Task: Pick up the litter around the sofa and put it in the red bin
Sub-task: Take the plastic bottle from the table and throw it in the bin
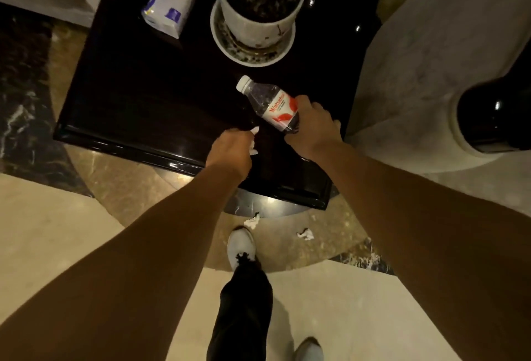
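My right hand (311, 126) grips the lower end of a clear plastic water bottle (270, 102) with a white cap and a red-and-white label, tilted over the dark glossy side table (138, 96). Closed around a scrap of white tissue (254, 138) that pokes out past the fingers, my left hand (231, 149) hovers above the table's front edge. Two crumpled white tissue scraps lie on the marble floor in front of the table, one (253, 221) by my shoe and one (305, 234) to its right. The red bin is out of view.
On the table stand a potted plant in a white pot on a saucer (255, 24) and a white-and-blue tissue pack (169, 7). A pale sofa arm (445, 53) with a dark rounded end (494, 113) borders the table's right side. My leg and grey shoe (241, 245) are below.
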`<state>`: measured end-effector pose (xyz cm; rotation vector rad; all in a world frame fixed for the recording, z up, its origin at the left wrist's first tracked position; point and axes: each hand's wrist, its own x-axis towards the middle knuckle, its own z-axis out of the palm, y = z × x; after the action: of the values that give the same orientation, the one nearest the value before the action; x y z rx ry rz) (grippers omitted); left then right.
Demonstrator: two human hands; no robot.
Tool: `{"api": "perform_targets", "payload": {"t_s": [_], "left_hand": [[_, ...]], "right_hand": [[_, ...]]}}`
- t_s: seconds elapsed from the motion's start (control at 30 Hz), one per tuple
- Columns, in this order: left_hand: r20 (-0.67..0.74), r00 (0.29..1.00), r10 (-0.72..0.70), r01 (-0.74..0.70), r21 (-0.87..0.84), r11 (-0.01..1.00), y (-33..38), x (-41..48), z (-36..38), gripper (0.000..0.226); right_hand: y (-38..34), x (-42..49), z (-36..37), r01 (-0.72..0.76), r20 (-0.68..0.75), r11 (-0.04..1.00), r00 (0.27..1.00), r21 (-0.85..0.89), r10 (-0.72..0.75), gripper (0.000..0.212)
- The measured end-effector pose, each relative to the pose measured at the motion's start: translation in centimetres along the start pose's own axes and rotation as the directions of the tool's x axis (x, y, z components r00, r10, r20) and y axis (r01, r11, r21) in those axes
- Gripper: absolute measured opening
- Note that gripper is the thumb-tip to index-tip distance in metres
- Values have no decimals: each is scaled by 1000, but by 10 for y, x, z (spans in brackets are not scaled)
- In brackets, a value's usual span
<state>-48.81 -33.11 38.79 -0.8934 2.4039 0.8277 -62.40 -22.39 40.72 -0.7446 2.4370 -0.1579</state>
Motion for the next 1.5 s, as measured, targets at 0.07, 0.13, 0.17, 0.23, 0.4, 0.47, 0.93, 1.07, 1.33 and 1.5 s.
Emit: {"api": "perform_targets", "payload": {"t_s": [0.07, 0.13, 0.17, 0.23, 0.4, 0.47, 0.93, 1.07, 1.33, 1.5], "left_hand": [[54, 999, -3, 7, -77, 997, 16, -15, 1, 22], [57, 998, 13, -6, -118, 993, 32, -34, 6, 28], [62, 998, 25, -18, -114, 993, 47, -45, 9, 25], [89, 995, 41, -35, -69, 997, 83, -67, 15, 12], [18, 999, 31, -31, -38, 999, 166, -137, 28, 35], [-38, 995, 97, -97, -6, 995, 211, -191, 44, 49], [173, 806, 566, -589, 142, 796, 544, -553, 185, 46], [222, 680, 699, -731, 283, 621, 639, -606, 226, 42], [351, 503, 790, -839, 419, 348, 829, -642, 334, 47], [449, 458, 767, -868, 413, 276, 973, -642, 421, 41]], "right_hand": [[11, -21, -10, -4, -13, 993, 1000, 114, 5, 71], [22, -45, -21, -7, -14, 977, 1000, 213, 11, 72], [33, -61, -28, -4, -32, 967, 999, 255, 13, 71], [56, -99, -45, -10, -67, 955, 997, 295, 32, 69], [105, -204, -73, -39, -163, 953, 982, 300, 92, 65], [145, -276, -88, -56, -202, 948, 972, 314, 124, 65], [410, -754, -175, -438, -439, 769, 640, 466, 630, 60], [486, -826, -190, -517, -444, 667, 500, 537, 744, 59], [669, -908, -200, -640, -372, 484, 314, 596, 873, 63], [806, -942, -230, -689, -294, 342, 192, 639, 936, 61]]}}
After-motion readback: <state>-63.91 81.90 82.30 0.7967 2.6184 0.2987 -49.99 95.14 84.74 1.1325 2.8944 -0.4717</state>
